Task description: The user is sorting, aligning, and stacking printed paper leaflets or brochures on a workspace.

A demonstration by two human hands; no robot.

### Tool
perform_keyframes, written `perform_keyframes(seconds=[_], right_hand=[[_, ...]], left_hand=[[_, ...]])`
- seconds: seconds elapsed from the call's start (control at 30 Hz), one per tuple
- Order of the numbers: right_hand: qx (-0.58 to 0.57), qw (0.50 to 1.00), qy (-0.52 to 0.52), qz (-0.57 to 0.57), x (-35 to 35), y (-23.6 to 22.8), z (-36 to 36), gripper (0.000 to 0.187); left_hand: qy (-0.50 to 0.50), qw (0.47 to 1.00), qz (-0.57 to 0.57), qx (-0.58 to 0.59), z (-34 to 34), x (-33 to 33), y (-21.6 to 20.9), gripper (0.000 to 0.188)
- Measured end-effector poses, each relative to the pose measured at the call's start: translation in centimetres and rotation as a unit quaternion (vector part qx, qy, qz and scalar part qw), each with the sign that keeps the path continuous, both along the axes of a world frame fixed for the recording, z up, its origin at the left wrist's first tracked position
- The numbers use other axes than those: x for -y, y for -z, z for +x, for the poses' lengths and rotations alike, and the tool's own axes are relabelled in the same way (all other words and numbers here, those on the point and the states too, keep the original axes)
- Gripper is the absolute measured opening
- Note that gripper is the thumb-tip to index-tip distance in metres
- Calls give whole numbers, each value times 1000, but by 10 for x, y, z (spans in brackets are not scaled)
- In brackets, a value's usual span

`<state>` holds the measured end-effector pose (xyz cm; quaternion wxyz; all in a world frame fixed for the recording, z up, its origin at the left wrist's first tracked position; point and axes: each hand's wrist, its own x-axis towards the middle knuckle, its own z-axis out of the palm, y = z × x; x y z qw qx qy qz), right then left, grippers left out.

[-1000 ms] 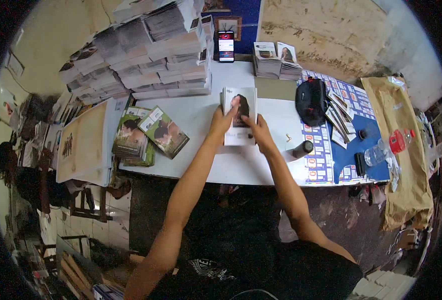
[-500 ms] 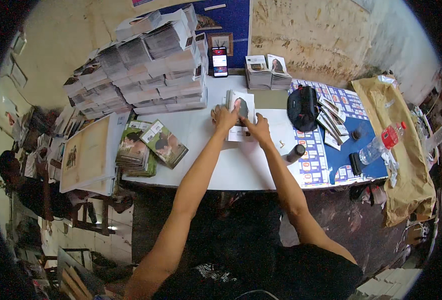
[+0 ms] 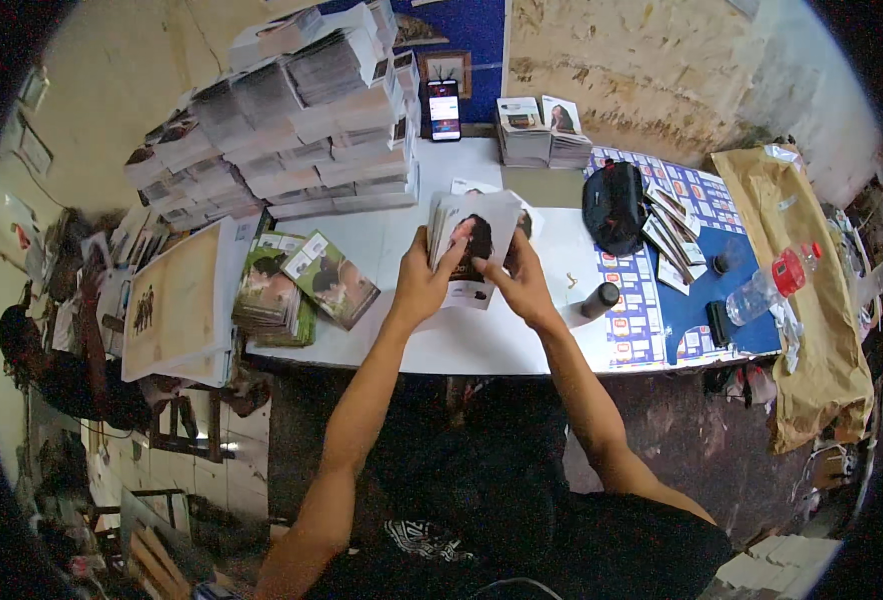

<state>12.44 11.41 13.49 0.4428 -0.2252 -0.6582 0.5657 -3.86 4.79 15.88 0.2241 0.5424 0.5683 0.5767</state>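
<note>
Left hand (image 3: 425, 285): part-closed round the left edge of a bundle of white booklets (image 3: 494, 215), thumb flat on the top cover. Right hand (image 3: 529, 288): same curl at the right edge, thumb also on the cover. Bundle slightly fanned at left, mid-table; cannot tell whether its lower edge touches the tabletop (image 3: 392, 350). Cover: photo of a dark-haired person, dark print beneath, too small to read.

Just right of the hands, a dark cylindrical container (image 3: 600, 300), no legible label. Left, green-covered booklets (image 3: 340, 285) with pale panels near the top; print not legible.

Farther right: black pouch (image 3: 614, 208), small pale mark; spread booklets (image 3: 674, 238); blue-and-white patterned sheet (image 3: 634, 332) with repeated orange marks; clear bottle (image 3: 752, 300) with red label, lettering blurred.

Far side: lit phone (image 3: 444, 112) upright, screen text too small; two short booklet stacks (image 3: 524, 145). Far left, a tall pile of printed bundles (image 3: 312, 125).
</note>
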Motion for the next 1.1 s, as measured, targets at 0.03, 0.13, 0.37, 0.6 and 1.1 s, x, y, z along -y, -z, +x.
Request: perform_keyframes(seconds=[0.03,0.13,0.37,0.6,1.1], right_hand=[[-35,999,3,-10,9,1,-1,53],[-14,999,-35,9,26,11,6,50],[-40,972,-89,-214,59,142,-4,74],[29,973,-85,-211,68,135,8,82],[114,987,-48,-99,97,110,25,46]], left_hand=[[-3,1000,-5,3,1,10,7,38],[37,997,12,67,-3,42,38,35],[101,947,32,303,3,73,170,100],[75,975,103,182,21,88,138,113],[26,975,118,188,40,92,120,107]])
